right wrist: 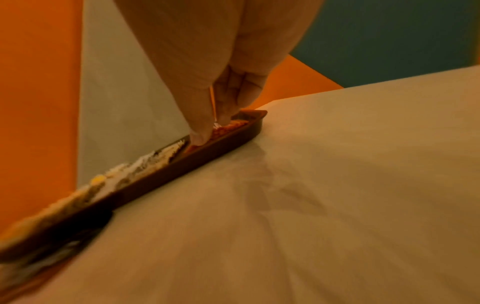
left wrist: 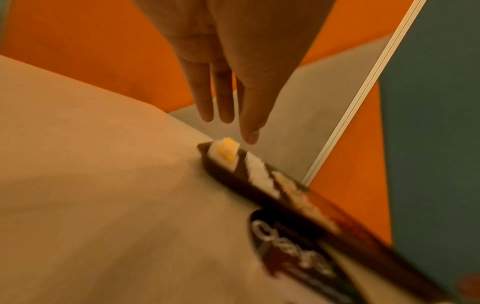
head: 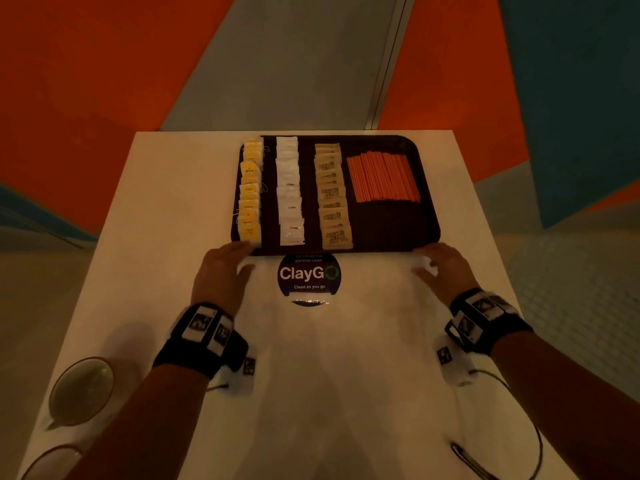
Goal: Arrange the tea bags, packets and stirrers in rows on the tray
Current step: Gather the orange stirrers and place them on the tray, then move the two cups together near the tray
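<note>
- Head view only: white table (head: 166,209) with dark tray (head: 391,230) at far middle, full layout seen.
- In rows, left to right: yellow tea bags (head: 250,192), white packets (head: 290,192), brown packets (head: 331,195), orange stirrers (head: 382,176).
- Left hand (head: 221,275) flat, fingers straight, empty, by tray's near-left corner.
- Right hand (head: 446,268) near right corner; grip unclear, wrist views blurred.

Tray (head: 394,230): dk brown; on it, L to R, yellow tea bags (head: 250,192), white packets (head: 290,195) w/ small dk print, tan packets (head: 332,199) w/ dk lettering, orange-red stirrers (head: 382,178). Just below tray: round sticker (head: 309,277), navy w/ white lettering & green ring, on white table (head: 166,209). Behind tray: wall (head: 104,64) in orange, grey & teal angled panels; wrist straps (head: 204,336) nr tray's front edge blk w/ blk-and-white marker squares.
</note>
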Demonstrator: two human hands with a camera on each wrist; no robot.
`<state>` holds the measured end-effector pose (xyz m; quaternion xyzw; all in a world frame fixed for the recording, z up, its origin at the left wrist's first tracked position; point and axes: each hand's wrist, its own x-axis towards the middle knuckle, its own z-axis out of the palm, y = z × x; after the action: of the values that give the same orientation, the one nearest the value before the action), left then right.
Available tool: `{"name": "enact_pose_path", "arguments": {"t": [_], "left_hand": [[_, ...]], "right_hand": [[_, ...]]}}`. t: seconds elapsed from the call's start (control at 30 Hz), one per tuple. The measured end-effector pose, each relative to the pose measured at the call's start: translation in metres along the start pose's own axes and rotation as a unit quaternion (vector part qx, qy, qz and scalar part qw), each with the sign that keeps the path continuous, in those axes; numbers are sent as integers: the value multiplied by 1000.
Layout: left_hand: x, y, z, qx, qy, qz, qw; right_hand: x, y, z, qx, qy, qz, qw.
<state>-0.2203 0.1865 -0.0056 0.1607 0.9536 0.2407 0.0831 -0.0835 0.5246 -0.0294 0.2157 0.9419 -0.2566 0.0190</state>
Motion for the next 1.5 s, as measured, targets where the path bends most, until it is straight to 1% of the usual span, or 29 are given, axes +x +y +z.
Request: {"name": "enact_pose_path", "arguments": {"t": [0.07,0.13,0.17,0.23,0.27,0.33,0.43,0.57,0.63,0.67,0.73,0.8,0.87,0.93,1.07,1.1,1.17,1.23,1.27,1.4,1.5], "left_hand": [[-42,7,-11,-21,11,22,999],[-92,9,-23,-46,10,72,996],[-119,6,-28,-64,-1,86,994],[-172,-8,-38,-95,-41,74,992],[-196,-17,-42,-106,-55,58,991],[-240,-36,-54,-131,-45,25,990],[-292,-71,-70,-154,34,-54,986],[-339,-143,-79,-139,119,-209,961],[-343,-182,-82,-107,110,-273,950],[-338,-195,-84,-109,88,-288,947],[-325,-208,-84,-98,47,-288,951],[-313,-205,-82,-100,36,-270,957],[-304,-206,-80,-129,35,-239,962],[-298,-219,-76,-154,28,-213,964],[-289,-246,-75,-182,-25,-206,961],[-286,-250,-76,-183,-37,-191,964],[-282,-259,-79,-175,-55,-136,974],[-278,-266,-85,-173,-81,-86,978],[-277,-271,-87,-175,-93,-74,977],[-272,-280,-99,-200,-121,-48,971],[-268,-283,-102,-204,-130,-26,970]], "right_hand": [[-34,-1,2,30,19,5,999],[-73,-2,6,61,7,14,998],[-93,-3,11,77,-5,12,997],[-129,-7,21,102,-38,6,994],[-145,-10,27,115,-56,8,992],[-170,-19,41,146,-97,15,984],[-194,-40,65,167,-143,8,976],[-204,-80,95,158,-158,-37,974],[-203,-105,110,143,-169,-69,973],[-203,-118,119,137,-170,-84,972],[-200,-145,136,143,-172,-101,969],[-195,-176,155,148,-182,-108,966],[-187,-210,173,141,-194,-114,964],[-180,-242,189,132,-199,-123,963],[-167,-298,212,150,-216,-130,956],[-162,-311,217,153,-227,-127,953],[-151,-334,229,163,-237,-115,951],[-139,-349,240,190,-225,-102,950],[-134,-354,244,197,-222,-102,950],[-124,-365,251,173,-235,-140,946],[-121,-369,255,159,-227,-149,949]]}}
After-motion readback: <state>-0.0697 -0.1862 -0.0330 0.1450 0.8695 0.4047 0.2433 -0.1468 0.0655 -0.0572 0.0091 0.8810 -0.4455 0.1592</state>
